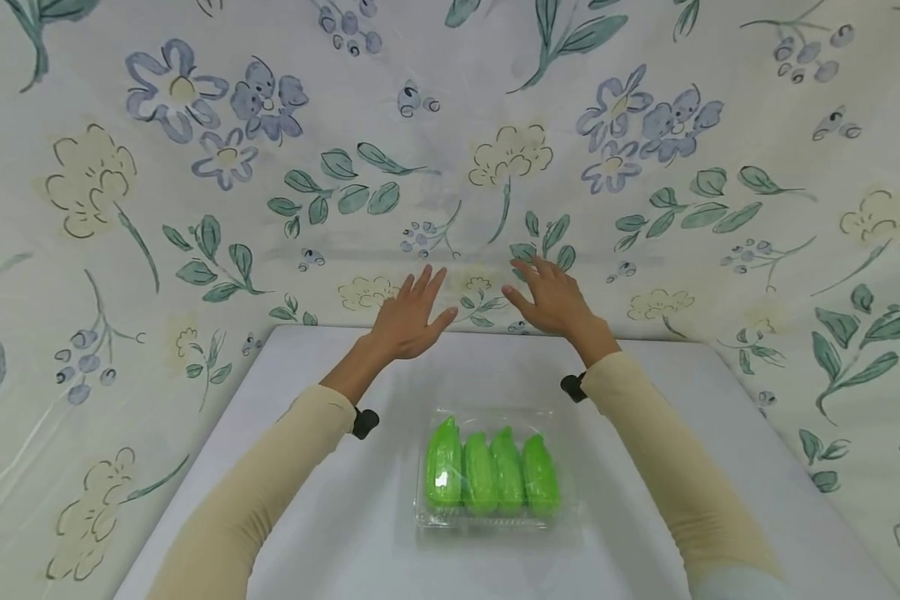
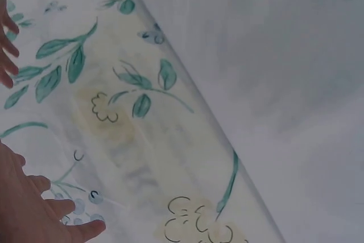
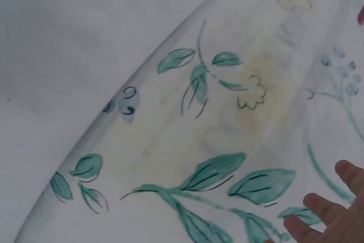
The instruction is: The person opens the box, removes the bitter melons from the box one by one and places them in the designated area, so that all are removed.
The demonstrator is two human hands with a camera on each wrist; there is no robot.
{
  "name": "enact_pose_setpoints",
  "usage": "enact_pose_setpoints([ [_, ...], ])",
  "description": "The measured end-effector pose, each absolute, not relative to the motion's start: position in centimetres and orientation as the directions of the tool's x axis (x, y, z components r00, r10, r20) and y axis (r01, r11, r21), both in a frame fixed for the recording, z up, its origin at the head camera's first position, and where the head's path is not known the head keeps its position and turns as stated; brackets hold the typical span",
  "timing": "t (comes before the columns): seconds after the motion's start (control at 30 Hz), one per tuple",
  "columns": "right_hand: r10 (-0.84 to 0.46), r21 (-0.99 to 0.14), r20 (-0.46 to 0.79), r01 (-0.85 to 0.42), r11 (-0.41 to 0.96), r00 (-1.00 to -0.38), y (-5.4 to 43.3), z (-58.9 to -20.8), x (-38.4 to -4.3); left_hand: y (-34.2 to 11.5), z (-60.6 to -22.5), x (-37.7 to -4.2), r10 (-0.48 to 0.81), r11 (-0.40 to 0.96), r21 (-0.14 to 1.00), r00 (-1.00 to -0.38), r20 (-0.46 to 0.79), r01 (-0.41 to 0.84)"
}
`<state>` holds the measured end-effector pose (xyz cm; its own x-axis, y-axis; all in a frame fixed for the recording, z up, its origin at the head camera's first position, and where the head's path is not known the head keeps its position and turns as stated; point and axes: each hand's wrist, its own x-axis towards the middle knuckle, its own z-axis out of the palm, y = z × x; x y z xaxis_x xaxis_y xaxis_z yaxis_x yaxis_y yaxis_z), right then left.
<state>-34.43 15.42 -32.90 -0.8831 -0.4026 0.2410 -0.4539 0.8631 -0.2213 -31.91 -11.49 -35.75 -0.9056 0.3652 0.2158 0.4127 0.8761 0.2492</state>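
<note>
My left hand (image 1: 412, 321) is held out over the far edge of the table, its fingers straight and spread, with nothing in it. To its right, my right hand (image 1: 555, 300) is also held out with fingers extended and holds nothing. The two hands are apart from each other. Nearer than both, a clear plastic clamshell box (image 1: 483, 523) stands on the table. Inside it lie several bright green, banana-shaped pieces (image 1: 480, 475) side by side. Fingers of the left hand (image 2: 34, 209) show in the left wrist view; fingers of the right (image 3: 330, 214) show in the right wrist view.
The white table (image 1: 330, 508) has its far edge against a floral-patterned sheet (image 1: 435, 200), which also rises on both sides. A small black device (image 1: 365, 422) sits at the left wrist and another black device (image 1: 573, 387) at the right.
</note>
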Motion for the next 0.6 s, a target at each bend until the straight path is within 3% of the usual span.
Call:
enact_pose_setpoints([
  [0.3,-0.529,-0.157,0.26,-0.576,0.802,-0.808,13.6,-32.8,-30.9,-12.5,-36.6,-27.7,0.444,0.809,0.272,-0.846,0.296,0.52],
  [0.6,-0.64,-0.151,0.29,-0.694,0.704,-0.712,12.2,-34.0,-26.7,-14.1,-38.6,-23.7,0.485,0.781,0.284,-0.826,0.288,0.557],
])
